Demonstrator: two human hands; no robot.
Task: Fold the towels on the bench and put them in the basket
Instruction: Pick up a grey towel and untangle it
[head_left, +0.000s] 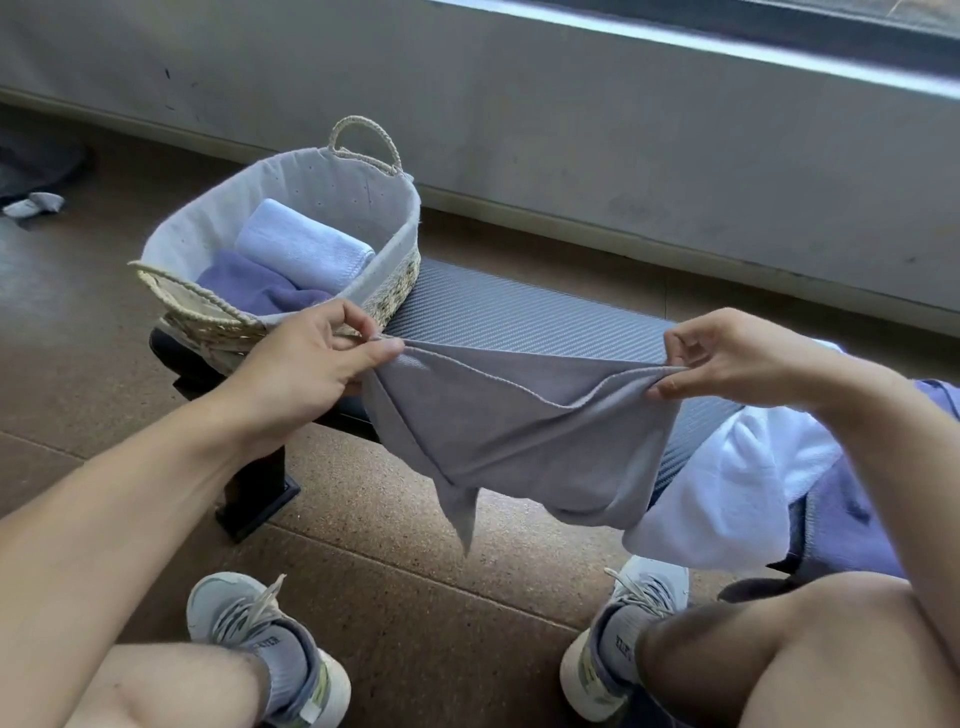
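At mid-frame, the left hand (317, 358) and right hand (727, 358) each pinch an upper corner of the grey towel (519, 441), hanging over the table (519, 317). Upper left, the basket (374, 291) holds two folded towels (306, 244).

Person: bare forearms and knees; grey-and-white lace-up sneakers (260, 639) with pale laces, yellow-green heel accents; grey ankle socks (618, 644) bearing dark lettering, illegible.
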